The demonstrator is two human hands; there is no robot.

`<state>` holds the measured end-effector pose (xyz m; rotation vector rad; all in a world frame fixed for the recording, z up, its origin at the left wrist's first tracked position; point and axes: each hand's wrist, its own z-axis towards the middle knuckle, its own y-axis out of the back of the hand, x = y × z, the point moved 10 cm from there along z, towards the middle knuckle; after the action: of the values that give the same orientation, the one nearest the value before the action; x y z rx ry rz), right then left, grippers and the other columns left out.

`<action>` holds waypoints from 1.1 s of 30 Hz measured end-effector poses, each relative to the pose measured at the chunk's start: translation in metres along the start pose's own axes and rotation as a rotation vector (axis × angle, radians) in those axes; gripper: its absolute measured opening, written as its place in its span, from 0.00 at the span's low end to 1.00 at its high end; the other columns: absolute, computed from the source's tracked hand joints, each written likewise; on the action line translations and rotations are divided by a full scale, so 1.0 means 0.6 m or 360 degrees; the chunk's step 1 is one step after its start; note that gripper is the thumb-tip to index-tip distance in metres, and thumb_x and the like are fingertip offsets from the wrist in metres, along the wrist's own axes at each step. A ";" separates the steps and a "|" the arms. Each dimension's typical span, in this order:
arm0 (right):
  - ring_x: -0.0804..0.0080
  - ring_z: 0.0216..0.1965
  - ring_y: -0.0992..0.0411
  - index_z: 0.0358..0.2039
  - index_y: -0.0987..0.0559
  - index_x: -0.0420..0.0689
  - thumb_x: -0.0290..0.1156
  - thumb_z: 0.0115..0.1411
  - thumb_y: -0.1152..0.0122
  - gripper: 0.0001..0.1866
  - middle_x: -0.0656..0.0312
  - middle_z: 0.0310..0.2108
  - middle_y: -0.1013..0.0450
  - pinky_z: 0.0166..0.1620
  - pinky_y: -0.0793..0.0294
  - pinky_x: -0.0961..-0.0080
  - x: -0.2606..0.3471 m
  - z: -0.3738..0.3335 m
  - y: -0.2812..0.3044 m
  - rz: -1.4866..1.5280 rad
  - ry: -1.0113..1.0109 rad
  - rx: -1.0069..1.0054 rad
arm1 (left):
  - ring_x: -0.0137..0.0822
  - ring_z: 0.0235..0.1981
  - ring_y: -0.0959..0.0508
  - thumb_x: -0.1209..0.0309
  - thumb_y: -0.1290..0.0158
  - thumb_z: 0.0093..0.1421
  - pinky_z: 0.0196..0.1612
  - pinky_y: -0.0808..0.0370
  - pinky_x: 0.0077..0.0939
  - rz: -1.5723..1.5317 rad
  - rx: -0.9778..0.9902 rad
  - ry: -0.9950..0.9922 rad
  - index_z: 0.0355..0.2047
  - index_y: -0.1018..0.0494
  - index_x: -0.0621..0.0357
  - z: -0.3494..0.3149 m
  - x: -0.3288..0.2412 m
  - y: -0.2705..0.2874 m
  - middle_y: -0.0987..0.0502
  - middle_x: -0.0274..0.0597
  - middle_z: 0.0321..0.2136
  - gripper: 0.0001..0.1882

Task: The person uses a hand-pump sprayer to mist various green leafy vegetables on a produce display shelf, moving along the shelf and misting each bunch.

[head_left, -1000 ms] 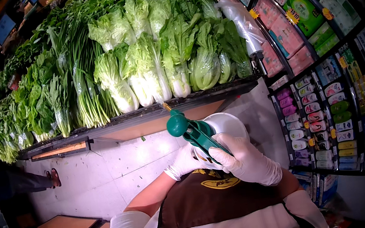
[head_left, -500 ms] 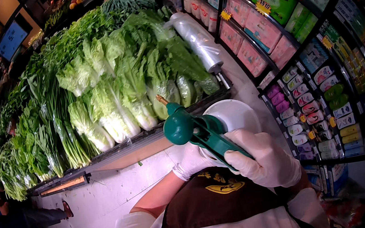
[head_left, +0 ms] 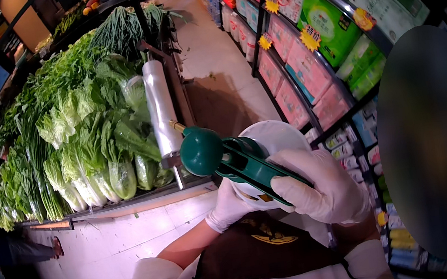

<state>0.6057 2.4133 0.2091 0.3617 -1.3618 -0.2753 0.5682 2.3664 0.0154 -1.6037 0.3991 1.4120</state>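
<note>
Head view: gloved hands at chest height.
Right hand (head_left: 322,191): fingers closed around green sprayer (head_left: 238,163).
Left hand (head_left: 227,207): fingers curled under white bottle (head_left: 275,138).
Beside: leafy greens (head_left: 92,141).

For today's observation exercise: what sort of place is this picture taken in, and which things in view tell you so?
Most likely a supermarket aisle. Leafy greens are stacked on a display shelf, a roll of clear produce bags hangs at its end, and shelves of packaged goods line the other side. Gloved hands hold a green sprayer.
</note>
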 end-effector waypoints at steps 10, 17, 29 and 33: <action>0.86 0.16 0.42 0.40 0.29 0.37 0.37 0.65 0.54 0.15 0.68 0.17 0.35 0.20 0.42 0.86 -0.164 0.197 0.169 0.0483 0.0123 0.0374 | 0.36 0.50 0.30 0.73 0.33 0.41 0.52 0.31 0.34 0.0225 -0.0560 -0.0309 0.56 0.45 0.57 0.233 -0.056 0.070 0.33 0.42 0.50 0.44; 0.59 0.37 0.32 0.36 0.28 0.33 0.30 0.59 0.48 0.11 0.51 0.33 0.31 0.44 0.34 0.72 -0.265 0.405 0.308 0.0797 -0.0094 0.0279 | 0.36 0.47 0.27 0.73 0.34 0.44 0.49 0.28 0.31 0.0709 -0.0674 -0.0454 0.54 0.41 0.60 0.457 -0.089 0.158 0.30 0.43 0.48 0.38; 0.62 0.32 0.33 0.35 0.27 0.36 0.33 0.60 0.49 0.12 0.55 0.29 0.31 0.38 0.34 0.71 -0.427 0.741 0.473 0.0206 0.0293 0.0461 | 0.31 0.48 0.29 0.68 0.33 0.43 0.51 0.31 0.29 0.0561 -0.0703 -0.0187 0.54 0.41 0.59 0.837 -0.087 0.305 0.30 0.39 0.47 0.39; 0.64 0.33 0.32 0.40 0.27 0.34 0.32 0.62 0.51 0.14 0.53 0.32 0.30 0.41 0.33 0.72 -0.464 0.854 0.493 0.0044 0.0486 0.0757 | 0.30 0.47 0.29 0.70 0.34 0.44 0.50 0.30 0.28 0.0914 -0.0986 -0.0189 0.52 0.39 0.58 0.917 -0.087 0.371 0.30 0.39 0.46 0.35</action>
<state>0.0448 2.7463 0.1650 0.7486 -1.1179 0.1306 0.0569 2.6720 0.0208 -1.9657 0.3904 2.2164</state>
